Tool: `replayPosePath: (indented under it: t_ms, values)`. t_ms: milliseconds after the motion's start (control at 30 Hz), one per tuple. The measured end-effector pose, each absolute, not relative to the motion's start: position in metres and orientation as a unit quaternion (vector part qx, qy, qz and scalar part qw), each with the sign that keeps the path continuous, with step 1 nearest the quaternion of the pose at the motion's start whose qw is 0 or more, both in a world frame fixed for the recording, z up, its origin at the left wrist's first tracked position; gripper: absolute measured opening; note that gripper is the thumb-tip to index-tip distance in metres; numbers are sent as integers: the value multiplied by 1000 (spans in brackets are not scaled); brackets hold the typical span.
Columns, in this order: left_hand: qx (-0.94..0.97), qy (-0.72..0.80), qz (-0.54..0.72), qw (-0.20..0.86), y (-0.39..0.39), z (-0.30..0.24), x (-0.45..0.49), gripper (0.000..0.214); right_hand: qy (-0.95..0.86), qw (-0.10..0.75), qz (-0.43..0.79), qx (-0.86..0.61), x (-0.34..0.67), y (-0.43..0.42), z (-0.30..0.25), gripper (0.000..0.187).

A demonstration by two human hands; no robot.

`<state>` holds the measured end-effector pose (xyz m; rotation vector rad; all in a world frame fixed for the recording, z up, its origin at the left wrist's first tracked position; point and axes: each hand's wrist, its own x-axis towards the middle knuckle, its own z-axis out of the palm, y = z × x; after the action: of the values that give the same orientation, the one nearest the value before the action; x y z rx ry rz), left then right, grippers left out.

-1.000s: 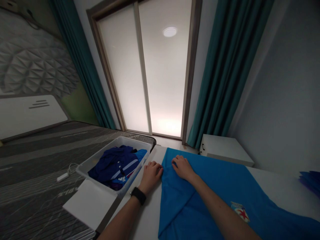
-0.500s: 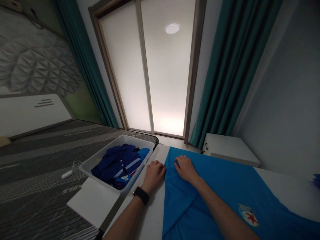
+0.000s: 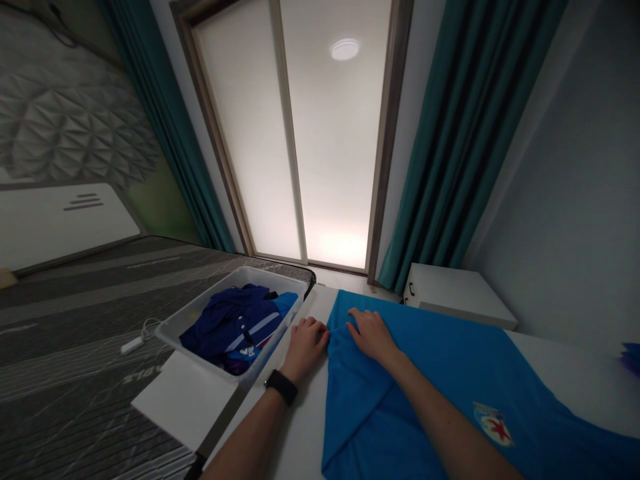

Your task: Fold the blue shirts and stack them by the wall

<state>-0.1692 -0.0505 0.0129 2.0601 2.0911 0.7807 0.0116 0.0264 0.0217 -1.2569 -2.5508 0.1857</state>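
Observation:
A bright blue shirt (image 3: 440,373) with a small star badge (image 3: 493,423) lies spread on a white table (image 3: 300,427). My left hand (image 3: 306,345), with a black watch on the wrist, rests curled at the shirt's left edge and pinches the fabric there. My right hand (image 3: 370,333) lies on the shirt close by, its fingers bent and pressing a fold near the top corner. A diagonal fold runs down from both hands.
A clear plastic bin (image 3: 200,320) of dark blue clothes sits left of the table, on a bed's edge. A white cable (image 3: 135,341) lies on the grey mattress. A white cabinet (image 3: 455,297) stands by teal curtains. Purple cloth (image 3: 631,357) shows at the far right.
Both hands have stayed at the shirt's corner, with only a slight shift of the view. The fold under them looks much the same.

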Motion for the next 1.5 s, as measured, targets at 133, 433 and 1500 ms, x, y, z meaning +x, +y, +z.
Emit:
replayPosePath:
  t_ms: [133, 433, 1500]
  values:
    - [675, 692, 251, 53, -50, 12, -169, 16, -891, 117, 68, -433, 16, 27, 24, 33]
    - [670, 694, 256, 65, -49, 12, -169, 15, -895, 63, 68, -436, 20, 29, 30, 35]
    - [692, 682, 234, 31, -48, 9, -173, 8, -951, 52, 172, -251, 39, -99, 17, 68]
